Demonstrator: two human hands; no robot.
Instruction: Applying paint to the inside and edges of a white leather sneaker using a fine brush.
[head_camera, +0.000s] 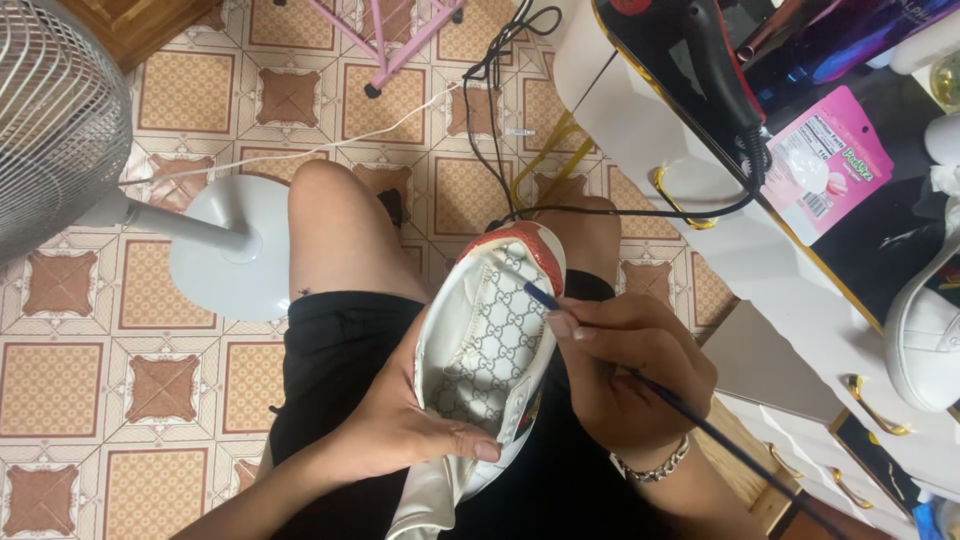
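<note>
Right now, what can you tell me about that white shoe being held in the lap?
The white sneaker looks like smooth leather, with a shiny red heel tab and a patterned grey-and-white insole visible through its opening. It lies tilted over the person's lap, heel pointing away from them. The left hand cradles it from the side and below, thumb across the near edge. The right hand holds a thin dark-handled brush whose tip meets the shoe's inner rim near the heel.

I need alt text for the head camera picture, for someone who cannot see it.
Seen from above, a seated person's left hand holds a white sneaker with a red heel tab over their lap, while the right hand points a thin dark brush at its collar. A standing fan is on the tiled floor at left, a white dresser at right.
</note>
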